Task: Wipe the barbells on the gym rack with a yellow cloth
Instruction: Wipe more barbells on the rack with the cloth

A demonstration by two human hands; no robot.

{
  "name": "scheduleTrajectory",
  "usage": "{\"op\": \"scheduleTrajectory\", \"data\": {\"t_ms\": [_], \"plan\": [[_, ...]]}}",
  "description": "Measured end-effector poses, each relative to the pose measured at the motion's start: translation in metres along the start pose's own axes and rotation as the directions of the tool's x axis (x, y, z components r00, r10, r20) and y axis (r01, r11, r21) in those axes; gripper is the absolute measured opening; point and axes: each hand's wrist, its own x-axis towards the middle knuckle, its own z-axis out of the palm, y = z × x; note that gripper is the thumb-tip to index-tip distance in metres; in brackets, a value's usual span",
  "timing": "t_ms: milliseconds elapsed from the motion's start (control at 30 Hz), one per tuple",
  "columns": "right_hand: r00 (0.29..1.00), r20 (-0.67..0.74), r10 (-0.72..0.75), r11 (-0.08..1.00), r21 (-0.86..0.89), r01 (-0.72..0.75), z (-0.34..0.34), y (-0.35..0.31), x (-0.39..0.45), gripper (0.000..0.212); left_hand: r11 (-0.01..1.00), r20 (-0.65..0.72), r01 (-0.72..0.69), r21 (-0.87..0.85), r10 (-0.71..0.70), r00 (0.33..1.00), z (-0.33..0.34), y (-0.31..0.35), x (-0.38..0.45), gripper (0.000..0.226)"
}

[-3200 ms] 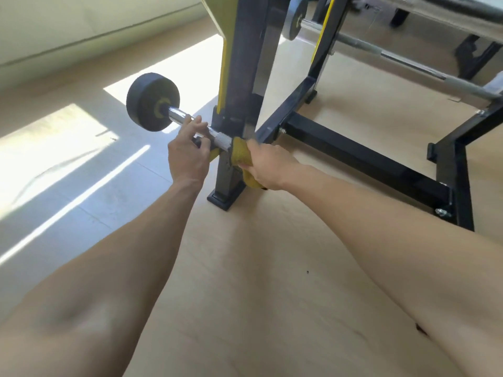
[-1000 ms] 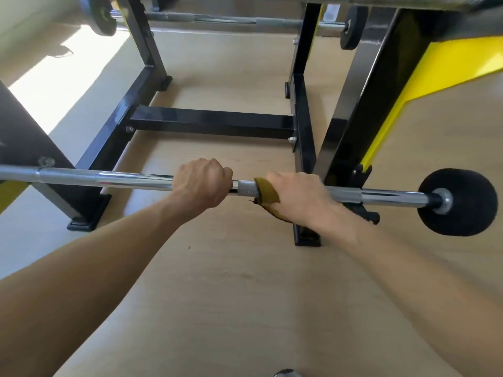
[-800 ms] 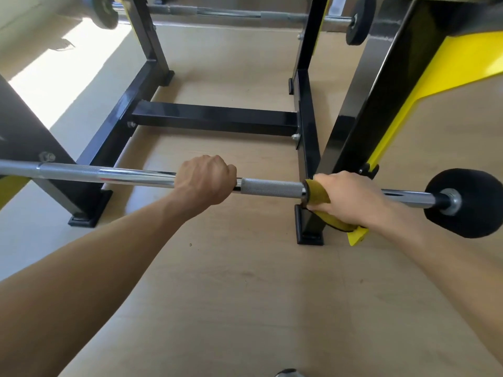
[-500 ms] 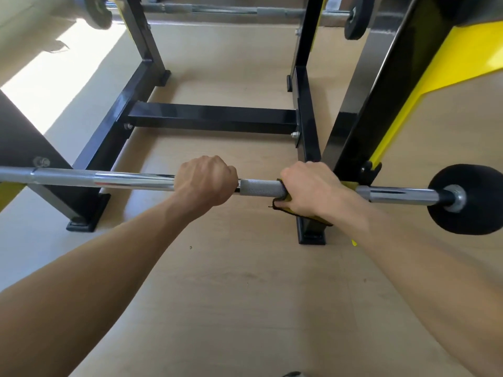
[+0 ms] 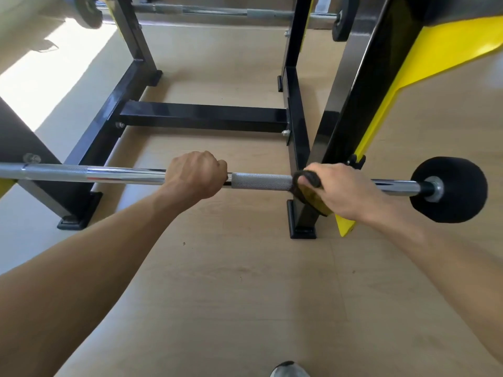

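While gripping the near barbell [image 5: 122,174] at mid-frame, left hand [image 5: 194,175] curled in a full fist round the smooth chrome shaft, knuckles up. Just right of it, a bare stretch of the rough grip section, then right hand [image 5: 340,190] closed round the bar over the yellow cloth [image 5: 307,195], fingers and thumb wrapped, cloth bunched between palm and metal with a darkened fold showing at the thumb and a flap hanging below the bar. Hands near each other, not touching. Barbell lying level across the middle of the frame, running off the left edge, ending at right in a round black weight [image 5: 450,190] behind a chrome collar. Resting on a black gym rack [image 5: 202,117], with its uprights at lower left and just behind the right hand, a cross-member between the side rails at centre, feet on a pale wooden floor [image 5: 231,295]. Yellow panel [image 5: 424,55] slanting along the right upright, upper right of the frame. Second barbell [image 5: 217,10] across the top edge, on the far side of the rack, small dark plates at both ends. Patch of sunlight on the floor at upper left. Toe of a grey shoe [image 5: 290,370] at the bottom edge.
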Motion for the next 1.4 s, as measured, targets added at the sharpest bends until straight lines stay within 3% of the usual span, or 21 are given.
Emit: {"op": "scheduleTrajectory", "data": {"t_ms": [67, 133, 300, 400, 433, 500, 533, 567, 633, 667, 700, 767, 900, 1100, 1200, 1267, 1400], "plan": [[0.97, -0.238, 0.045, 0.973, 0.232, 0.012, -0.015, -0.004, -0.002, 0.044, 0.999, -0.009, 0.032, -0.027, -0.032, 0.999, 0.0, 0.002, 0.0, 0.03], [0.903, -0.416, 0.106, 0.933, 0.356, 0.055, -0.028, -0.017, 0.004, 0.032, 0.994, -0.013, 0.081, -0.078, -0.082, 0.997, -0.004, 0.005, -0.001, 0.034], [0.882, -0.429, 0.196, 0.913, 0.408, -0.004, 0.001, -0.062, 0.026, 0.039, 0.991, -0.009, 0.108, -0.08, -0.109, 0.994, -0.006, 0.007, -0.003, 0.034], [0.872, -0.424, 0.243, 0.874, 0.486, -0.007, 0.017, -0.092, 0.052, 0.029, 0.982, -0.033, 0.14, -0.124, -0.145, 0.989, -0.005, 0.006, -0.003, 0.036], [0.884, -0.43, 0.182, 0.859, 0.507, 0.07, 0.019, -0.111, 0.061, 0.024, 0.958, -0.045, 0.144, -0.249, -0.16, 0.986, 0.005, 0.002, -0.001, 0.032], [0.901, -0.431, -0.046, 0.898, 0.377, 0.227, 0.023, -0.162, 0.072, 0.016, 0.768, -0.076, 0.089, -0.634, -0.176, 0.981, 0.019, -0.007, -0.004, 0.015], [0.903, -0.406, -0.142, 0.914, 0.298, 0.277, 0.027, -0.183, 0.075, 0.013, 0.678, -0.069, 0.071, -0.732, -0.177, 0.982, 0.022, -0.01, -0.009, 0.014], [0.901, -0.395, -0.182, 0.916, 0.265, 0.301, 0.029, -0.195, 0.077, 0.012, 0.669, -0.047, 0.082, -0.739, -0.173, 0.984, 0.019, -0.011, -0.012, 0.017], [0.885, -0.434, -0.167, 0.913, 0.27, 0.305, 0.032, -0.186, 0.08, 0.012, 0.786, -0.011, 0.107, -0.61, -0.143, 0.99, 0.013, -0.012, -0.011, 0.02], [0.877, -0.455, -0.154, 0.912, 0.277, 0.303, 0.036, -0.168, 0.079, 0.013, 0.88, 0.023, 0.101, -0.464, -0.102, 0.995, 0.008, -0.011, -0.01, 0.018], [0.883, -0.44, -0.165, 0.916, 0.264, 0.303, 0.038, -0.148, 0.076, 0.014, 0.953, 0.059, 0.081, -0.293, -0.066, 0.996, -0.002, -0.009, -0.01, 0.014], [0.924, -0.298, -0.238, 0.933, 0.193, 0.303, 0.042, -0.108, 0.062, 0.02, 0.997, 0.009, -0.019, -0.075, 0.02, 1.0, -0.01, -0.009, -0.009, 0.015], [0.972, -0.072, -0.223, 0.96, 0.155, 0.232, 0.029, -0.059, 0.032, 0.027, 0.985, -0.027, -0.151, 0.088, 0.154, 0.988, -0.011, -0.005, -0.01, 0.022], [0.976, 0.22, 0.002, 0.994, 0.102, -0.026, -0.008, -0.019, 0.016, 0.038, 0.984, -0.044, -0.157, 0.081, 0.161, 0.986, -0.008, -0.005, -0.009, 0.02], [0.971, 0.226, -0.079, 0.995, 0.077, 0.063, 0.0, -0.038, 0.035, 0.027, 0.995, -0.033, -0.095, 0.03, 0.096, 0.995, -0.008, 0.0, -0.009, 0.021], [0.967, 0.203, -0.151, 0.98, 0.163, 0.119, 0.008, -0.066, 0.057, 0.022, 0.997, -0.033, -0.081, -0.015, 0.08, 0.996, -0.01, -0.001, -0.01, 0.02], [0.944, 0.197, -0.264, 0.947, 0.237, 0.216, 0.019, -0.093, 0.077, 0.017, 0.977, -0.017, -0.131, -0.168, 0.131, 0.991, -0.013, -0.013, -0.012, 0.022]]}}
